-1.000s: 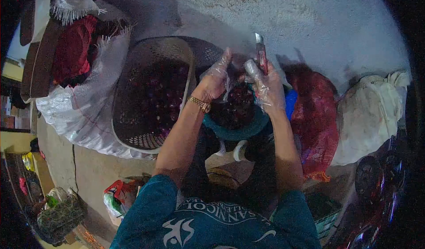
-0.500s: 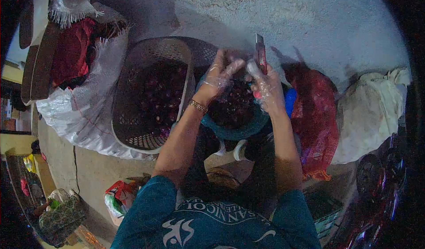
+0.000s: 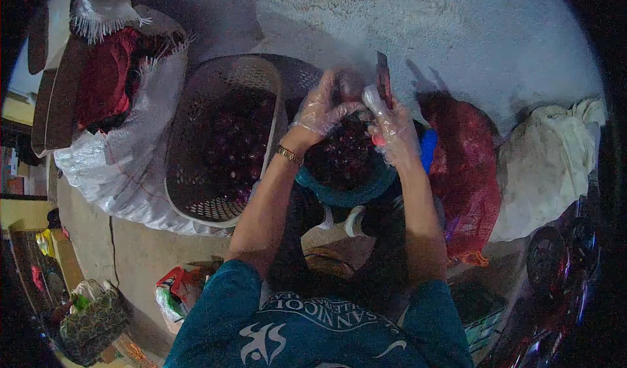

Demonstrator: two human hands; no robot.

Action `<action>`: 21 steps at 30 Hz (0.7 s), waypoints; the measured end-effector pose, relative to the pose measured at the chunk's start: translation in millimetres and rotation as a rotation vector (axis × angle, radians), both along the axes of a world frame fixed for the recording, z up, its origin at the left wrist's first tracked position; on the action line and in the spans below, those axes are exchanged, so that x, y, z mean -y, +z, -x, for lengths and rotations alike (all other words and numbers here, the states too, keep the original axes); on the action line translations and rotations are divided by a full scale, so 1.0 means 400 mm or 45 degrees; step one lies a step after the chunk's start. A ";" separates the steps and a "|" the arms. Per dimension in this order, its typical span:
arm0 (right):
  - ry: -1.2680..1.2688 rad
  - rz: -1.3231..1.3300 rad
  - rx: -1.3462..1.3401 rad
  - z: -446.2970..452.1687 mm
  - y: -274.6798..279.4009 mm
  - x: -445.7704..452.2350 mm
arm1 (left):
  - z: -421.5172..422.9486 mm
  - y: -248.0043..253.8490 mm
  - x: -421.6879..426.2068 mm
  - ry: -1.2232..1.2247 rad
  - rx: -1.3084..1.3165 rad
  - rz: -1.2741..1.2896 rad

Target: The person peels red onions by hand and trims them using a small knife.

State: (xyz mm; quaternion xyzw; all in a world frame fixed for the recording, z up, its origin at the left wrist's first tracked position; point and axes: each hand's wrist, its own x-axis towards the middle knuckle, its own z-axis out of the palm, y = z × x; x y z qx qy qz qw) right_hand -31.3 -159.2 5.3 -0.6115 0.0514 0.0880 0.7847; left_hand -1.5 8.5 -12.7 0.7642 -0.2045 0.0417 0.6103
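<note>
Both hands wear clear plastic gloves. My left hand (image 3: 318, 112), with a gold watch at the wrist, is curled around a round reddish onion (image 3: 348, 85) above the teal basin (image 3: 346, 197). My right hand (image 3: 396, 131) grips a cutter knife (image 3: 383, 79), its blade pointing up and away from me, beside the onion. Dark red pieces (image 3: 343, 159) fill the basin between my knees. Left of it, a grey perforated basket (image 3: 225, 222) holds many dark purple-red onions (image 3: 238, 142).
A white woven sack (image 3: 124, 178) with red mesh inside lies at the left. Right of the basin are a red mesh sack (image 3: 462, 172) and a pale sack (image 3: 548, 168). A rough wall (image 3: 457, 21) stands ahead, and a plastic bag (image 3: 171, 299) lies lower left.
My left hand was open with its thumb raised; it has closed in around an onion beside the knife. My right hand has stayed nearly in place, with the knife turned slightly.
</note>
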 end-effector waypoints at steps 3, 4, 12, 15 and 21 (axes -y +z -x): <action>0.104 -0.031 -0.052 0.001 0.000 0.017 | 0.004 0.023 -0.011 0.006 0.026 -0.103; 0.084 -0.031 -0.088 0.003 0.006 0.012 | 0.006 0.025 -0.014 0.002 0.024 -0.137; -0.052 -0.129 -0.134 0.026 0.054 0.007 | -0.001 0.025 -0.018 0.095 -0.017 0.122; -0.036 0.355 -0.040 0.045 0.046 0.029 | 0.002 0.025 -0.021 0.153 -0.041 0.150; -0.020 1.252 0.624 0.100 0.093 -0.009 | -0.004 0.007 -0.020 0.086 -0.070 0.241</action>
